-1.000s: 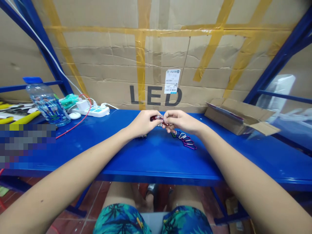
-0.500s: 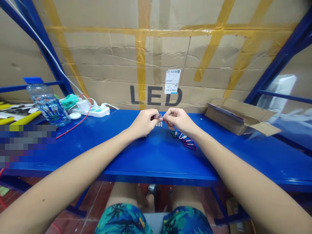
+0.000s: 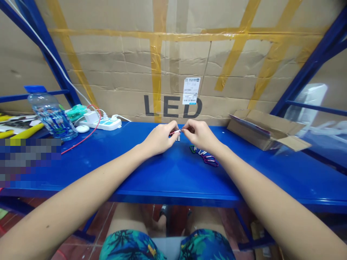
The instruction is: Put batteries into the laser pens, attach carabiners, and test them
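2 hands together; left hand [image 3: 159, 138], right hand [image 3: 200, 135] curled tight, both pinching small red piece [image 3: 175, 133]

Bench top [image 3: 173, 177]: solid glossy blue. Frame struts [image 3: 51, 61]: the same blue.

Small piece [image 3: 175, 132], pinched between my left hand [image 3: 158, 139] and right hand [image 3: 197, 135]: red with a silver end.

Carabiners [image 3: 207, 158] on the bench: one green, one silver, the rest purple.

Cardboard backing [image 3: 121, 72]: plain brown, crossed by yellow-tan tape strips [image 3: 156, 72]. It carries black letters "LED" [image 3: 173, 106] and a white label [image 3: 191, 90] with dark print.

Bottle [image 3: 52, 115]: clear, blue cap, multicoloured printed wrap.

Power strip [image 3: 104, 124]: white.

Cable [image 3: 84, 139]: red.

Box [image 3: 260, 130] at my right: brown.

My shorts [image 3: 130, 247]: teal and blue, palm-leaf pattern with dark fronds.
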